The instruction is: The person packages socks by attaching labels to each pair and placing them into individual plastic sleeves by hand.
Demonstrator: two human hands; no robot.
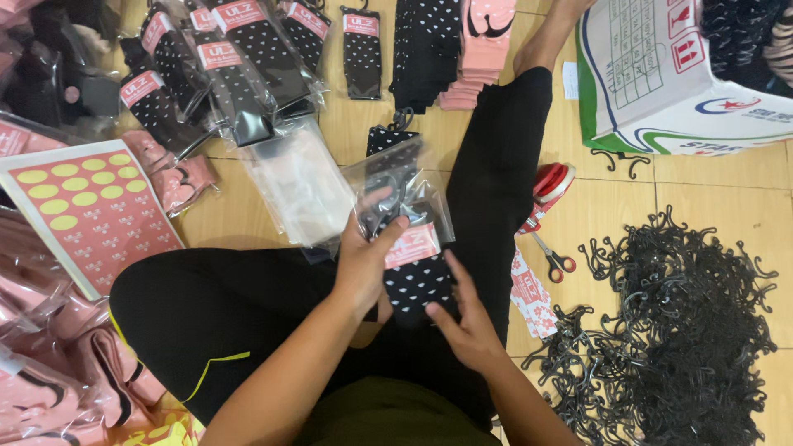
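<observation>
Left hand (363,260) grips clear bag (396,194) over dotted black socks (417,285) with pink label (411,245); right hand (471,326), fingers spread, pushes the socks from below; pink sticker sheet (91,211) far left.

Tan tiled floor (710,190) with pale grout lines spreads right of and beyond the hands, evenly lit.

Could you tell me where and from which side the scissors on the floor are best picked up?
Take the scissors by their red handle loops, coming from above. They lie flat on the floor, loops toward the heap of black hooks, blades pointing at the tape dispenser.
</observation>
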